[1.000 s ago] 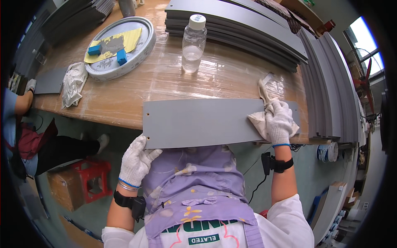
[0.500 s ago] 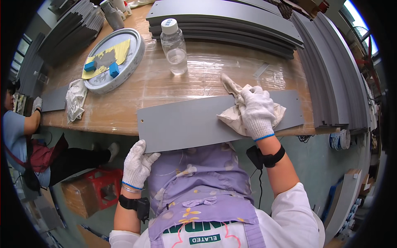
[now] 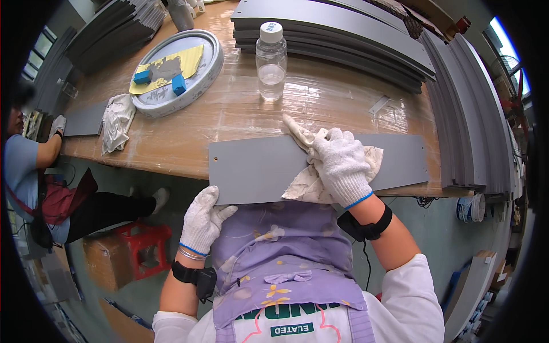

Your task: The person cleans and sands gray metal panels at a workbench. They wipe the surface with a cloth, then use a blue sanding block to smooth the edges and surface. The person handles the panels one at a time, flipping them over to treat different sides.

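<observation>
A long flat grey panel [image 3: 250, 170] with small holes near its ends lies across the near edge of the table, partly overhanging it. My right hand [image 3: 342, 166], in a white knit glove, is closed on a crumpled off-white cloth [image 3: 309, 182] pressed against the panel's upper face, right of its middle. The glove hides part of the cloth. At the panel's near left corner is my gloved left hand [image 3: 203, 220], its fingers along the short end and its thumb by the near edge, the corner held between them.
Behind the panel stands a clear bottle [image 3: 271, 71] with a white cap, partly filled. A round grey lid [image 3: 214, 74] carries a yellow sheet and two blue blocks. Another cloth [image 3: 118, 123] lies left. Grey panels [image 3: 337, 40] are stacked behind and at right. A co-worker [image 3: 28, 160] is at far left.
My right hand and the cloth have slid a little leftward along the panel. My left hand stays at the corner. The whole view has shifted slightly.
</observation>
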Demonstrator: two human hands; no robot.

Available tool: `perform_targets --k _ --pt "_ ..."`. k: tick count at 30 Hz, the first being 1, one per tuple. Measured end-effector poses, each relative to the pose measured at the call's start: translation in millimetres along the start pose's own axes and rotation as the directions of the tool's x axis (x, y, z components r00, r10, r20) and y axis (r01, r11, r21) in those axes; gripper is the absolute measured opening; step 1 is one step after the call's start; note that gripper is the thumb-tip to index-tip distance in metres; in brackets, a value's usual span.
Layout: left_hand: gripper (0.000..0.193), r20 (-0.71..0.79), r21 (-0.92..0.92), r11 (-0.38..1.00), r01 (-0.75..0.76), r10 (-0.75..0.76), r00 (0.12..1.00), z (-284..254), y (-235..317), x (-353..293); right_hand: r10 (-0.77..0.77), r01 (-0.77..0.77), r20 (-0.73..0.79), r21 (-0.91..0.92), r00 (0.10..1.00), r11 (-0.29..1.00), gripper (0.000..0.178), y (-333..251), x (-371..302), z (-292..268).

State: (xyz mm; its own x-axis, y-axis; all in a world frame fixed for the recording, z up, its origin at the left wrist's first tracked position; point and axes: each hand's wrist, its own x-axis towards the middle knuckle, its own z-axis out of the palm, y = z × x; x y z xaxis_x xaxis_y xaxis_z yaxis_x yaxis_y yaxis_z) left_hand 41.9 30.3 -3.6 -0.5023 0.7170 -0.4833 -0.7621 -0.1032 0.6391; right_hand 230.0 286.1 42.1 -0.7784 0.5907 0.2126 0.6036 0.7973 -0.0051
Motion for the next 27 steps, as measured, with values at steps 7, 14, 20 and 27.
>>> perform_targets --k 7,14,20,27 --pt "0.016 0.122 -0.120 0.993 0.014 0.001 0.993 -12.9 -0.9 -0.1 -0.039 0.032 0.083 0.082 0.996 0.996 0.034 -43.3 -9.1 -24.0" --pt "0.018 0.076 -0.115 0.991 0.068 -0.059 0.995 -21.5 -10.9 4.9 0.125 -0.112 -0.064 0.180 0.990 0.977 0.027 -25.8 -8.1 -11.3" --pt "0.018 0.054 -0.094 0.989 0.116 -0.111 0.992 -21.3 -15.0 13.0 0.123 -0.109 -0.120 0.118 0.985 0.987 0.028 -25.8 -11.0 -5.8" --pt "0.018 0.041 -0.068 0.993 0.101 -0.099 0.994 -16.5 -14.0 12.0 0.099 -0.059 -0.227 0.177 0.969 0.982 0.028 -24.9 -14.0 -0.6"
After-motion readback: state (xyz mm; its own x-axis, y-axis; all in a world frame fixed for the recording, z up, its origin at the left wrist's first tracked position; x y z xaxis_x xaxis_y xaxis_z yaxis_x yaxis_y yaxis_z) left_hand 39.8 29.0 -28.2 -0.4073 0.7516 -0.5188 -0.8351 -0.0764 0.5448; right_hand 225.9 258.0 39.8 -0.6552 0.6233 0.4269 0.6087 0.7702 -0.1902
